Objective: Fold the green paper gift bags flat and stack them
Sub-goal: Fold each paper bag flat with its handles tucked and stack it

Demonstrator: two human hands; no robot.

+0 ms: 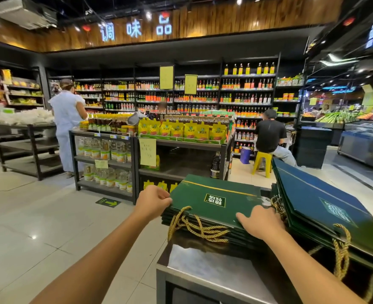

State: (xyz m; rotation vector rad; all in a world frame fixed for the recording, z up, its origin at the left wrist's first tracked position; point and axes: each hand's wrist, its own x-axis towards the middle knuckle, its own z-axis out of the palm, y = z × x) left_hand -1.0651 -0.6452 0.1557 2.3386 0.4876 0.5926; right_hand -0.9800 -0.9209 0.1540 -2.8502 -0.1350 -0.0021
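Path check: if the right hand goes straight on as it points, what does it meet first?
The right hand lies on the top green bag; going on, it would probably slide across it toward the printed label.

A: Item one?
B: One stack of flat green bags (214, 200), gold rope handles (194, 227) trailing off its near edge, on a steel table (203, 266).
A: Hands?
B: The left hand (153, 199) grips the stack's left edge, fingers curled. The right hand (260, 222) lies palm-down on the top bag's near right corner.
A: Adjacent?
B: A second stack (323, 207), just right, tilted. A yellow stool (262, 160) stands beyond.
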